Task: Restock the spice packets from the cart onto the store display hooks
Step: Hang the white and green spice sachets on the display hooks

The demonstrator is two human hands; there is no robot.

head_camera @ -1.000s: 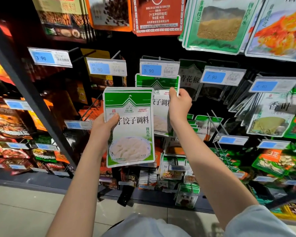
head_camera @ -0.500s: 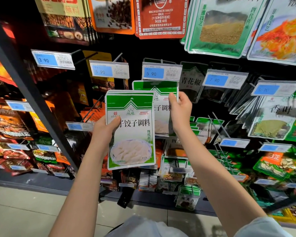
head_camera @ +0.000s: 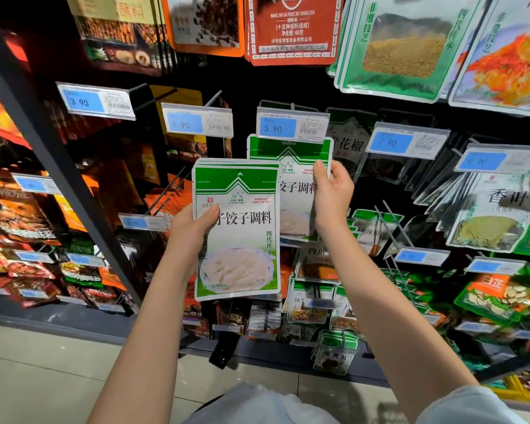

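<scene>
On my feed the person wears a pale grey-white top [head_camera: 257, 405], its soft, creased fabric showing along the bottom edge. A sleeve [head_camera: 471, 405] of the same light cloth covers the right upper arm. The left forearm [head_camera: 141, 332] and right forearm [head_camera: 380, 301] are bare down to the left hand [head_camera: 193, 228] and right hand [head_camera: 331, 197].

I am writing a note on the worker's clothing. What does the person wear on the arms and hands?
Both forearms are bare. The left hand and right hand have no gloves, and no watch, bracelet or ring shows. A pale grey-white sleeve covers the right upper arm, low in the view. No sleeve shows on the left arm.
</scene>
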